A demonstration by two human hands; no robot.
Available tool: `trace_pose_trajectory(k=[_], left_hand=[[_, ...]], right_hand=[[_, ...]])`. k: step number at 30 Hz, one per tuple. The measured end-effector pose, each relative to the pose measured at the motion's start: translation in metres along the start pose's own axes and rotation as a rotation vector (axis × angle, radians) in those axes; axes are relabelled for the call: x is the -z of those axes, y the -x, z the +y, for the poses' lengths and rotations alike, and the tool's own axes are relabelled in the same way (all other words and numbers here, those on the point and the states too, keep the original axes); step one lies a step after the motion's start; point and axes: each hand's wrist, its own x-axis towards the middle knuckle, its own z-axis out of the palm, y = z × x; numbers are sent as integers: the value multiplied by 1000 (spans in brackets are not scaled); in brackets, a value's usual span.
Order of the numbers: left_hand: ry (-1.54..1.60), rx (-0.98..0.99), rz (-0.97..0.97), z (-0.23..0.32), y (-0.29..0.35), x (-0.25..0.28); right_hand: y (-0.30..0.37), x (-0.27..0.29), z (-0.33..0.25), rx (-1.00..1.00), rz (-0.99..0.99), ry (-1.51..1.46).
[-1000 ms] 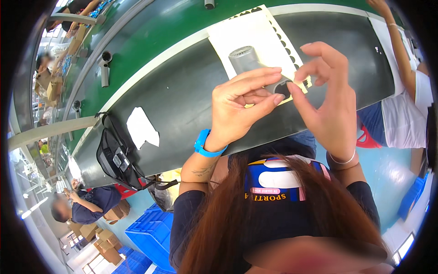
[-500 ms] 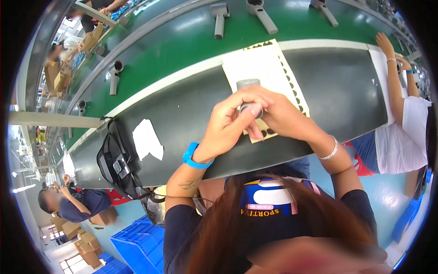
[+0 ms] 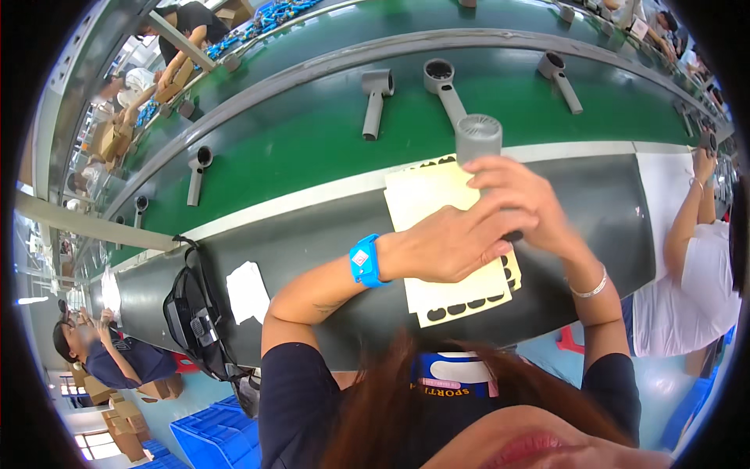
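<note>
A grey handheld fan (image 3: 479, 139) is tilted over the sheets, its round grille up and away from me. My right hand (image 3: 519, 195) is closed around its handle, which the fingers mostly hide. Crossing in front of it, my left hand (image 3: 449, 242) has its fingers curled against the handle's lower end. A small dark patch (image 3: 512, 235) shows between the hands; I cannot tell whether it is the handle's end or a sticker. Below lie pale yellow sticker sheets (image 3: 422, 191), with black round stickers along their edges.
More grey handheld fans (image 3: 375, 105) lie on the green conveyor belt (image 3: 289, 129) beyond the dark worktable (image 3: 328, 211). A black backpack (image 3: 195, 305) and a crumpled white sheet (image 3: 248, 293) are on the left. Co-workers sit at both sides; a blue crate (image 3: 219, 434) stands at lower left.
The fan has moved up and away from me, its head now showing clear of my hands. My left hand has shifted right, across the sheets. The whole view has tilted upward.
</note>
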Motion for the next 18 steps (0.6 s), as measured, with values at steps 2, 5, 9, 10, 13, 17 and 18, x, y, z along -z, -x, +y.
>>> trace_pose_trajectory(k=[2, 5, 9, 10, 13, 17, 18], left_hand=[[24, -34, 194, -22, -11, 2], [-33, 364, 479, -81, -23, 18], [-520, 775, 270, -162, -40, 22], [-497, 981, 142, -171, -48, 20], [-375, 986, 223, -194, -47, 14], [-190, 875, 576, -195, -31, 34], [-91, 798, 678, -198, -21, 48]], right_hand=[[0, 13, 31, -118, 72, 56], [-6, 35, 98, -261, -7, 443], [8, 52, 214, -315, -51, 709], [12, 56, 232, -373, -95, 789], [10, 54, 220, -384, -88, 884], [21, 41, 155, -366, 85, 742], [24, 35, 134, -373, 167, 571]])
